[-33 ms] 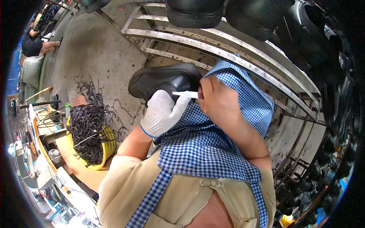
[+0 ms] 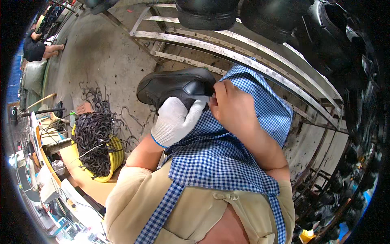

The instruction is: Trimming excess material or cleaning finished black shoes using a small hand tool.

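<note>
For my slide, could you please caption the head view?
White-gloved left hand and bare right hand hold a black shoe.

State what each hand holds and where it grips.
Left hand, gloved, holds the black shoe at its heel end. Right hand, bare, presses a thin white tool against the heel, gripped at its near end.

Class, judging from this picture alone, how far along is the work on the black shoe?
Done: the black shoe looks fully formed. In hand: the gloved left hand steadies it while the bare right hand works at its heel with a small white tool. Left: other dark shoes sit on the metal rack; their state is unclear.
</note>
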Demonstrator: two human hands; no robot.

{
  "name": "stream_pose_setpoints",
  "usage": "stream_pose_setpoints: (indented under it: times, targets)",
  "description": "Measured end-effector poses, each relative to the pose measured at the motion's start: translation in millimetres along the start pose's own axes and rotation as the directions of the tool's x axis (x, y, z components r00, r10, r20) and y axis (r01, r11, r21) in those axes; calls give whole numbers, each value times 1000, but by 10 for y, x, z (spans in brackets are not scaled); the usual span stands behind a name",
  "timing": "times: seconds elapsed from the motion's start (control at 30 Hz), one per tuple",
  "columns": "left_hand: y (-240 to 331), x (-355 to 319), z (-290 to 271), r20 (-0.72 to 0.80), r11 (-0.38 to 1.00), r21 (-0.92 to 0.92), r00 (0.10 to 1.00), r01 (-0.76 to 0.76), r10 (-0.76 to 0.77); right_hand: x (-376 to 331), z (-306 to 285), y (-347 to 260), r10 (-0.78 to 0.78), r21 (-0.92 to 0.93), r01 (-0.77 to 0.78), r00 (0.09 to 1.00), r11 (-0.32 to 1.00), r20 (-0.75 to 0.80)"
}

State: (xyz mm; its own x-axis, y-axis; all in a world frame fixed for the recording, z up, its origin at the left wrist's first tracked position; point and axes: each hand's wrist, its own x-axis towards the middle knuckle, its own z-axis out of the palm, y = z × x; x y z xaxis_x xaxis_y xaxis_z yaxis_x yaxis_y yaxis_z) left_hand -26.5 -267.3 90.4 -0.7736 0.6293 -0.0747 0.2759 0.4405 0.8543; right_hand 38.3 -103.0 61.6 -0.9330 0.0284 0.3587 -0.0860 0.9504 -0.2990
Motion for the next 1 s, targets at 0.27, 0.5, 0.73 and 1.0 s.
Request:
stream_pose_setpoints:
  times: [0.27,0.5,0.73,1.0]
  targets:
    - [-177,15,95,-60,944,175,954,-279,293,48,-107,26,-63,469,-152,909,870,411]
    - [-304,74,-152,-194,981,-146,969,124,-151,-128,44,285,-85,715,2,993,699,81]
    - [-74,-12,-348,206,705,-643,954,301,-219,-7,197,374,-99,835,-24,991,549,93]
    - [-388,158,-648,-303,933,-325,952,-155,53,-185,482,338,553,967,-159,797,-199,245]
